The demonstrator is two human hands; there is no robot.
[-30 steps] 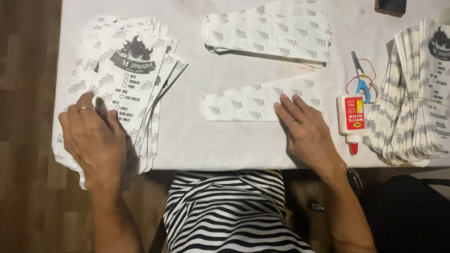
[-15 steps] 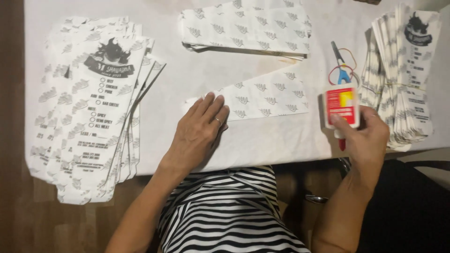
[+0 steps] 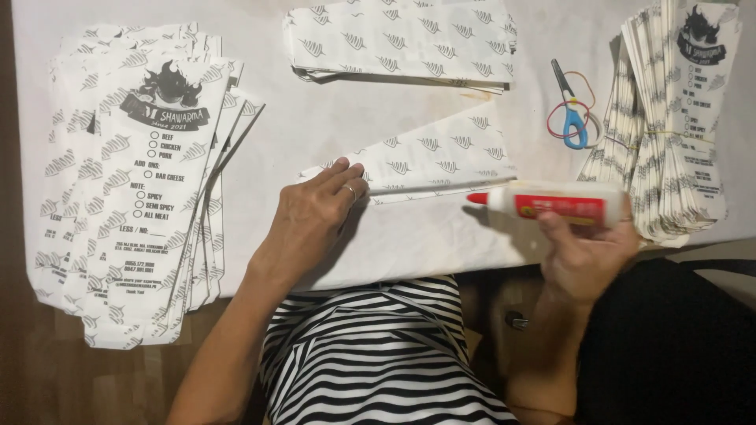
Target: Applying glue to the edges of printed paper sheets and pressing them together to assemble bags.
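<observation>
My left hand lies flat on the left end of a folded white printed paper bag in the middle of the white table, pinning it down. My right hand holds a white glue bottle with a red label sideways. Its red tip points left, just off the lower edge of the bag.
A fanned stack of printed paper bags lies at the left. Another pile of folded bags is at the back, and a banded bundle of bags at the right. Blue-handled scissors and rubber bands lie beside that bundle.
My left hand left the left stack and came to rest on the folded bag. My right hand picked up the glue bottle and turned it sideways toward the bag.
</observation>
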